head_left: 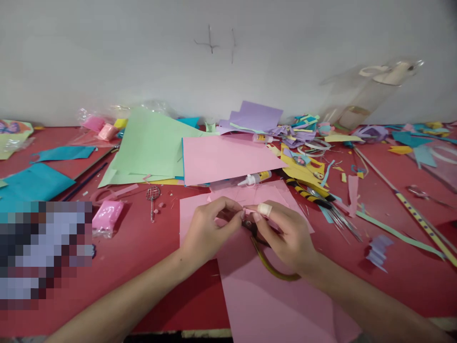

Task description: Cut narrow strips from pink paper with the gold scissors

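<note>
My left hand [207, 228] and my right hand [291, 233] meet fingertip to fingertip above the pink paper sheets. Between them they pinch a small pink piece [247, 210], too small to make out fully. White tape [264, 209] is wrapped round a finger of my right hand. Below the fingers lies a scissor-like tool with a curved yellow handle [273, 273], partly hidden by my right hand. Under it a large pink sheet [264, 309] reaches over the table's front edge. A glue bottle [257, 178] lies just beyond my fingers.
Green paper [150, 143], another pink sheet [228, 159] and purple paper [255, 116] lie at the back. Yellow-and-black-handled pliers [309, 194] and tweezers-like metal tools [342, 221] sit at right. A pink clay packet [107, 215] and small wire racket shape [153, 194] are left.
</note>
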Tool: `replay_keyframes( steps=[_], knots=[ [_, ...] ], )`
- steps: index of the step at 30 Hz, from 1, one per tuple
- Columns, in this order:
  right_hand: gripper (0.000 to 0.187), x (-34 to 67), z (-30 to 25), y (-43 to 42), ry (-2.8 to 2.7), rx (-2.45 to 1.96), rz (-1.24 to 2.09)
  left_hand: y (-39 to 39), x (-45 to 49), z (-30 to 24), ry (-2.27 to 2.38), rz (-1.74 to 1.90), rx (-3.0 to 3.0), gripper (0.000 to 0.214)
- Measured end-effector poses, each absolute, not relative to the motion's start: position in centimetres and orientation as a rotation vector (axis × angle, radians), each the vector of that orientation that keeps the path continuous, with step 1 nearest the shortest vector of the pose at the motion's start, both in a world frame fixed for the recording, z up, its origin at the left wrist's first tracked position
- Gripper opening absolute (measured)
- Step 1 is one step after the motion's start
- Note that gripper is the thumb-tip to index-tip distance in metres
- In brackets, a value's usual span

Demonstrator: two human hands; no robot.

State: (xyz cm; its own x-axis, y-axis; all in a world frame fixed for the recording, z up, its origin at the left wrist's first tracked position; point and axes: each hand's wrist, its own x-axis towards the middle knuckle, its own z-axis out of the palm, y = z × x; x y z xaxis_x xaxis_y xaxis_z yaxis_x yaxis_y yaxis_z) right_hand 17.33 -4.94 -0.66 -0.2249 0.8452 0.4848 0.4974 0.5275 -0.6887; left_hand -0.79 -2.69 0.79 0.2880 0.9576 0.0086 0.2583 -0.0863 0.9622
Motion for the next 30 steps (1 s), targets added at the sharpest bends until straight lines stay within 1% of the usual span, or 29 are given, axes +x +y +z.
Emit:
replay_keyframes(
  steps=[10, 15, 20, 24, 30],
  knots=[
    [0.019, 17.4, -0.76, -5.1, -1.919, -1.176, 0.433, -2.56, -0.66, 0.85, 1.174, 0.889, 1.612, 0.006],
    [0.01, 17.34, -0.99, -4.87, -1.93, -1.144, 0.417, -2.68, -0.7, 0.79, 1.186, 0.878, 1.611, 0.005],
    [0.011, 17.37, -1.0, -4.84, -1.913, -1.132, 0.409, -2.72, -0.76, 0.84, 1.18, 0.861, 1.634, 0.005],
    [0.016, 17.45, -0.94, -4.98, -1.931, -1.117, 0.398, -2.73, -0.71, 0.91, 1.179, 0.859, 1.593, 0.006],
    [0.015, 17.43, -0.95, -4.91, -1.979, -1.133, 0.337, -2.7, -0.58, 0.89, 1.169, 0.869, 1.541, 0.006]
  ],
)
